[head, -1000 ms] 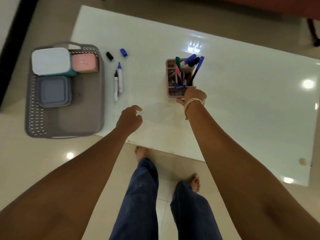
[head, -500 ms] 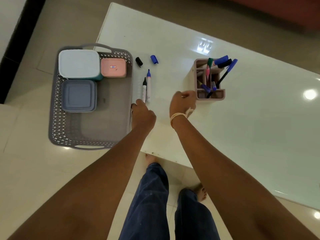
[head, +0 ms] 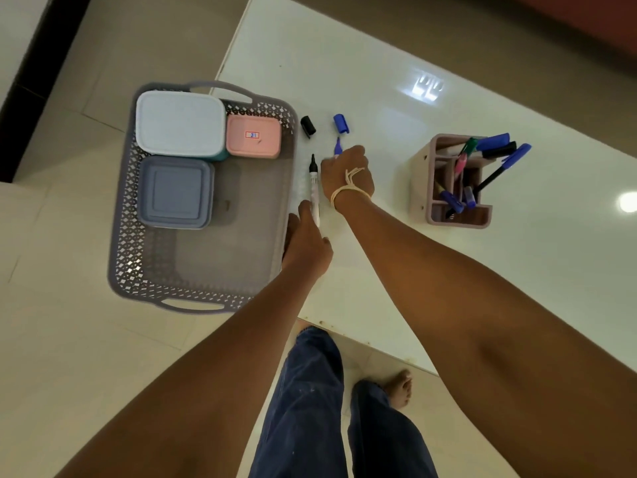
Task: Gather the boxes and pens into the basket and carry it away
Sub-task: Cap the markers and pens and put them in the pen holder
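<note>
A grey perforated basket (head: 131, 236) sits at the table's left edge and holds a white box (head: 179, 122), a pink box (head: 253, 136) and a blue-grey box (head: 174, 191). Just right of it lies an uncapped black marker (head: 313, 181). My left hand (head: 306, 243) pinches its near end. My right hand (head: 346, 174) is curled over an uncapped blue marker (head: 337, 146), and only the marker's tip shows. A black cap (head: 307, 125) and a blue cap (head: 341, 123) lie loose beyond the markers. A pink pen holder (head: 455, 219) with several pens stands to the right.
The white table (head: 448, 277) runs to the right, and its near edge is above my legs and bare feet. Part of the basket hangs over the table's left edge above the tiled floor (head: 51, 305).
My right hand let go of the pen holder and moved left onto the blue marker. My left hand moved forward to the black marker. The camera shifted left.
</note>
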Demonstrator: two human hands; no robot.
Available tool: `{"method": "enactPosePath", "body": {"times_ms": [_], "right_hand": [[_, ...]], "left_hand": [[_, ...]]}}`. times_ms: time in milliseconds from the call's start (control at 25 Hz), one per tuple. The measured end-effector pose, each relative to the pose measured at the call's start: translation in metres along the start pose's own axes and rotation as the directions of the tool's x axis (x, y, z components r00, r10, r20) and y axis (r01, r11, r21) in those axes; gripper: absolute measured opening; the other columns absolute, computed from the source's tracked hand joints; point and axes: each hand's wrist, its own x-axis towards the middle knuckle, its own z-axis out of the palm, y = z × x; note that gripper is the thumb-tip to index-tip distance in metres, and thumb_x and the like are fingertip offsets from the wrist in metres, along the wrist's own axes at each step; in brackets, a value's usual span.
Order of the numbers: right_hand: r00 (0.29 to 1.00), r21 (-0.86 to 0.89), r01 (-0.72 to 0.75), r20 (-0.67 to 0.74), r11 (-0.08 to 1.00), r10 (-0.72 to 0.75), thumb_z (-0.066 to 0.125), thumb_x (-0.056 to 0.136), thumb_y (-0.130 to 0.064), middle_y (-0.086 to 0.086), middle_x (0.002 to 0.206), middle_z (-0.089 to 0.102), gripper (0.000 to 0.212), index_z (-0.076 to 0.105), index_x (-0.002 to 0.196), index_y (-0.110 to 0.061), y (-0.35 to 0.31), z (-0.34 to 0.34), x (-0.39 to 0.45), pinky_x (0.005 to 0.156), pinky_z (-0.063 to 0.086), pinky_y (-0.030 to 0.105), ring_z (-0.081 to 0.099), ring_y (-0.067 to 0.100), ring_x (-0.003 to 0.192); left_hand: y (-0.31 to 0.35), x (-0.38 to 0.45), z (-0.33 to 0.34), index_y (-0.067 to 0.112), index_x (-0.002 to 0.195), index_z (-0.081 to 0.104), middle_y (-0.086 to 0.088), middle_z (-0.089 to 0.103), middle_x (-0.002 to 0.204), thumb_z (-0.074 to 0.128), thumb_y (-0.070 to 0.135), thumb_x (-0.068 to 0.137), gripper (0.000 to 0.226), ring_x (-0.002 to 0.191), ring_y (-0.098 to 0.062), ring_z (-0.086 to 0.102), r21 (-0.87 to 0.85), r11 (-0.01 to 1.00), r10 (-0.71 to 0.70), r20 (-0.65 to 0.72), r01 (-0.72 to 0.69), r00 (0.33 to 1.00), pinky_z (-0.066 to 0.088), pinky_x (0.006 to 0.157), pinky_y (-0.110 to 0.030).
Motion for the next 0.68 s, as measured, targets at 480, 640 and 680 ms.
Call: {"method": "enactPosePath", "body": {"times_ms": [480,640,680], "right_hand": [[0.983,-0.130,0.174,0.084,0.976,-0.164,0.048,0.097,-0.033,0.011,0.126,0.052,0.040,0.043,0.130,-0.012,-0.010,-0.021,0.060,0.083,0.042,0.033,0.057,0.030,0.112],[0.979,-0.136,0.187,0.105,0.973,-0.174,0.051,0.095,-0.036,0.012,0.119,0.056,0.040,0.049,0.121,-0.006,0.033,-0.021,0.038,0.077,0.040,0.030,0.058,0.027,0.105],[0.977,-0.136,0.193,0.115,0.972,-0.178,0.053,0.094,-0.037,0.013,0.117,0.056,0.041,0.050,0.119,-0.005,0.046,-0.021,0.033,0.077,0.042,0.031,0.058,0.027,0.102]], "left_hand": [[0.000,0.014,-0.005,0.040,0.150,-0.013,-0.010,0.035,0.131,0.071,0.022,0.085,0.108,0.108,-0.024,0.056,0.128,0.991,-0.047,0.192,0.023,0.980,0.052,0.085,-0.031],[0.003,0.016,-0.005,0.040,0.150,-0.013,-0.013,0.033,0.135,0.073,0.024,0.084,0.110,0.116,-0.028,0.053,0.155,0.987,-0.063,0.213,0.030,0.975,0.052,0.089,-0.035],[0.004,0.016,-0.007,0.041,0.150,-0.014,-0.013,0.033,0.135,0.072,0.023,0.084,0.110,0.115,-0.028,0.052,0.150,0.988,-0.068,0.225,0.035,0.972,0.052,0.084,-0.035]]}}
